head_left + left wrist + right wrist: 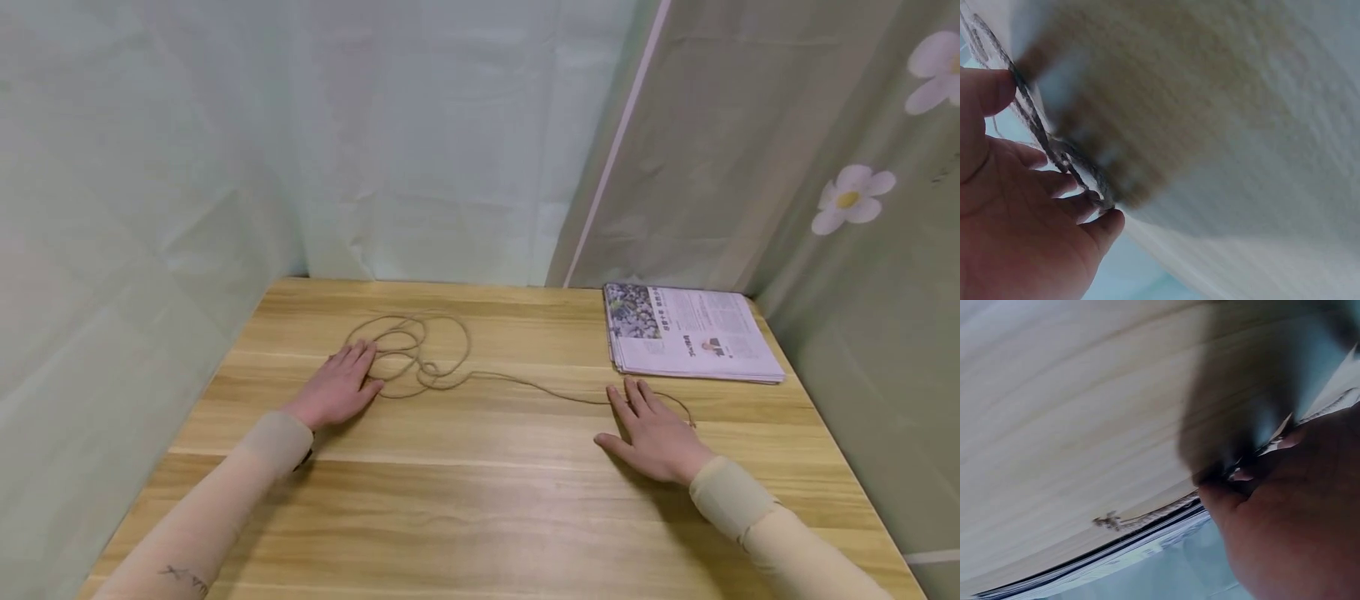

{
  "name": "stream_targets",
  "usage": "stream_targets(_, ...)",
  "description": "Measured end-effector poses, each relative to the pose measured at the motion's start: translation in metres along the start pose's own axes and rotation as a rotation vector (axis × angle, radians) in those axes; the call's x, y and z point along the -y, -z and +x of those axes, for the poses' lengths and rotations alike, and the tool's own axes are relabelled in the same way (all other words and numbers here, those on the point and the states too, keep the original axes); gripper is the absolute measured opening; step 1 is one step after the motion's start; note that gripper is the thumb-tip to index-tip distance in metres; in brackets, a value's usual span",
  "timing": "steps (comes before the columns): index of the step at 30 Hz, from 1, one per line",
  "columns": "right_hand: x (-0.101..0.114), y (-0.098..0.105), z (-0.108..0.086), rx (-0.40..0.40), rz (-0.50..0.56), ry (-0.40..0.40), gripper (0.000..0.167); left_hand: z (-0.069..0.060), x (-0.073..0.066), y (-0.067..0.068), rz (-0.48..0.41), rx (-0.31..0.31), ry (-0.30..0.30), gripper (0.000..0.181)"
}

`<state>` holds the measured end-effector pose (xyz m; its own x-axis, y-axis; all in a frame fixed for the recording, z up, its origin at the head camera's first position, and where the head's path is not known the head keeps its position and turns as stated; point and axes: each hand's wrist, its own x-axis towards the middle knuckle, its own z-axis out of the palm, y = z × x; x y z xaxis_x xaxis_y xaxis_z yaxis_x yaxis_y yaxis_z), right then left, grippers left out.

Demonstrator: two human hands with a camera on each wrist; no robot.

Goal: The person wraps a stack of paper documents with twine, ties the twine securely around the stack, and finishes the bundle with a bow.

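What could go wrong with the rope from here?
Tangling: the rope lies in overlapping loops by the left hand, so a pull on the straighter stretch might tighten them into a knot.
Fraying: the rope end looks tufted in the right wrist view and could unravel further with handling.
Bumping: the right hand is close to the newspaper stack, so a forward sweep might shift it.

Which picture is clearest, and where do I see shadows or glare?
Head view: clearest, with a pale sheen on the table; left wrist view: washed-out and hazy, a blurry brownish shadow beside the left hand; right wrist view: the right hand looks dim, with a soft-edged dark shadow beside it.
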<state>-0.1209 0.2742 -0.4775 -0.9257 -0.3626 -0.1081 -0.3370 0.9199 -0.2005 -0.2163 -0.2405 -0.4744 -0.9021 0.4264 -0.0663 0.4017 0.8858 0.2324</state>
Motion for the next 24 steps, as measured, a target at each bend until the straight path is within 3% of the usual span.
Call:
stream_targets(3,0.000,0.005,-0.003,0.008,-0.017,-0.031,0.088,-0.001,0.001,0.001,0.003,-0.022,0.001,0.067)
stream_targets(7,0.005,0.011,0.001,-0.029,-0.035,-0.043,0.089,0.000,-0.003,0.006,0.028,0.002,0.024,0.065)
stream_targets(11,0.023,0.020,0.015,-0.080,-0.027,0.019,0.083,0.004,-0.015,0.010,0.046,0.028,0.005,0.065)
stream_targets(19,0.095,0.024,0.066,0.033,0.017,0.231,0.076,0.020,-0.044,0.004,0.051,0.044,-0.172,0.058)
stream_targets(24,0.141,0.017,0.105,0.063,-0.002,0.306,0.072,0.027,-0.053,-0.003,0.057,0.062,-0.184,0.058)
